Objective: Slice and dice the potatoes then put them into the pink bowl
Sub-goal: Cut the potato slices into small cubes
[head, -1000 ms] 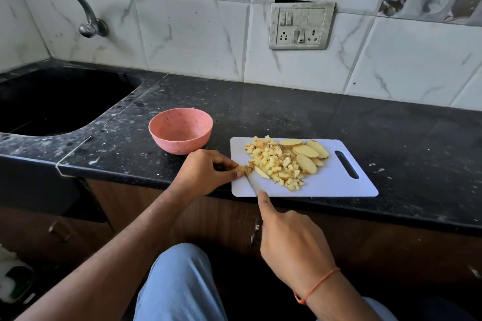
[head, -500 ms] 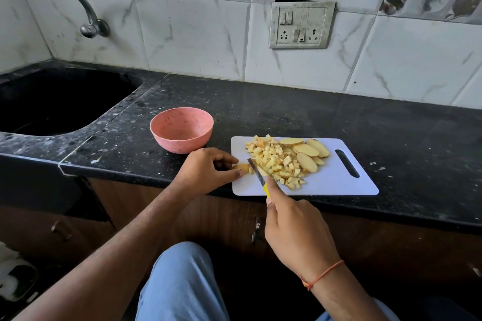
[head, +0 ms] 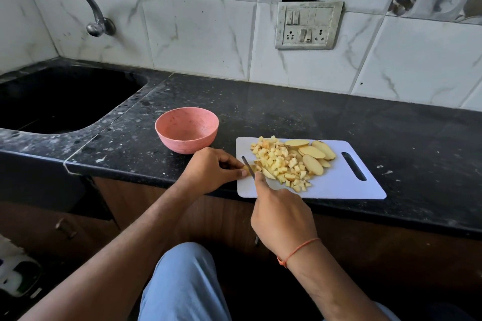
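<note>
a black stone countertop [head: 287, 112] runs under a white marble-look tiled wall [head: 198, 34], with a dark sink [head: 60, 101] sunk into its left end and a curved tap [head: 86, 5] on the wall above it. a switch and socket plate [head: 309, 25] sits on the wall further right. a white cutting board [head: 339, 185] lies at the counter's front edge, its handle slot toward the right. the pink bowl [head: 187, 133] stands on the counter just beyond the board's left end, nothing visible inside it. a heap of diced potato [head: 280, 163] covers the board's left half, with several potato slices [head: 313, 155] lying at the heap's right side. the right hand [head: 283, 219] is curled round a knife [head: 248, 167], forefinger stretched along its back, blade down at the board's left edge. the left hand [head: 211, 169] pinches a small potato piece [head: 245, 172] against the board just left of the blade. an orange thread [head: 297, 251] circles the right wrist
</note>
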Motion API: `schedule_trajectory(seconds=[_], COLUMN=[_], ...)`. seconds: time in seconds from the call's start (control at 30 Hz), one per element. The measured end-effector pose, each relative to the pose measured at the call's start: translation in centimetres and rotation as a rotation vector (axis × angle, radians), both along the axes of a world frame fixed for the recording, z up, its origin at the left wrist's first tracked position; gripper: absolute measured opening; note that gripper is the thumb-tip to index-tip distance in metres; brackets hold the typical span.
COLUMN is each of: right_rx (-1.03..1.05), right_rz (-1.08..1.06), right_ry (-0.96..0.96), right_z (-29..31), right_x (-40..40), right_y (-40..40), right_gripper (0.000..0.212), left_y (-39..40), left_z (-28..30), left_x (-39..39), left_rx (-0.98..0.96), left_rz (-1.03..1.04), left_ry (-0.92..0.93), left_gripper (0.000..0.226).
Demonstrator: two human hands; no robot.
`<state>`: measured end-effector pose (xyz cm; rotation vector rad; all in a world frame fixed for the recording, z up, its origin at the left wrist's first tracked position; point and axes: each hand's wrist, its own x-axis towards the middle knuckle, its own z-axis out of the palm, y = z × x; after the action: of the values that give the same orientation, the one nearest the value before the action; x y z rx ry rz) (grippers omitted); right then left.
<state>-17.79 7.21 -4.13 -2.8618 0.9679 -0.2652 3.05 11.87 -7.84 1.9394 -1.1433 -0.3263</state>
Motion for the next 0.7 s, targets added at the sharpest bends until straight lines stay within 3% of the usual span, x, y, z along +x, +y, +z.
schedule_trajectory(seconds=[0.37, 0.5, 0.7], right_rx=[-0.014, -0.003, 0.176], right_rz=[0.053, 0.039, -0.052], right_ry=[0.091, 0.02, -0.146], right_z=[-0.2, -0.6, -0.7], right_x=[-2.6, -5.2, -5.6], right_y=[0.8, 0.4, -0.8], right_gripper=[0.069, 0.063, 0.054], left_y=[0.0, -0.1, 0.4], left_z=[-0.2, -0.1, 0.0], left_x=[-0.2, -0.4, -0.4], left_rx=[-0.003, -0.018, -0.009], left_rz=[0.028, 0.034, -0.018], left_ry=[-0.024, -0.02, -0.061], left_gripper=[0.019, 0.02, 0.027])
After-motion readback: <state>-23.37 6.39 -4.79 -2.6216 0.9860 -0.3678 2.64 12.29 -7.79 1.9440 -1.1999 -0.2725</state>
